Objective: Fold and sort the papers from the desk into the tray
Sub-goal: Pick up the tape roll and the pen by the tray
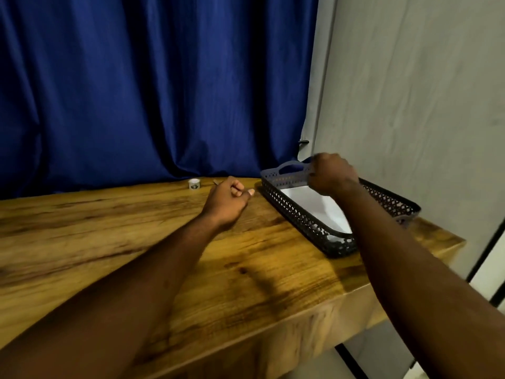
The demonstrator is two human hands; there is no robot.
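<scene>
The white paper [322, 206] is lying flat inside the tray [289, 209], covering most of its floor, and it is the only paper showing in view. The tray, a dark perforated plastic basket with a cut-out handle at its far end, is sitting on the wooden table [136, 228].

The right hand [332, 175] is hovering over the far end of the tray, just beside that handle, with its fingers curled under. Motion blur is hiding whether they are pinching the rim, a sheet edge or nothing, so I cannot tell. The left hand [226, 201] is resting on the table just left of the tray, fingers tucked together into a fist with the thumb lying forward, and nothing is showing in it. Further left of the tray, toward the blue curtain [136, 77], 1 small white pot [194, 184] is standing.

By its look, the paper is going to handle as light, thin and floppy. It is likely to sag if lifted by 1 corner, slide easily on the smooth wood and crease wherever it is squeezed. Taking it by 2 opposite edges with flat fingertips is looking like the safer hold. The tray is looking stiff and light, best taken by its handle.
</scene>
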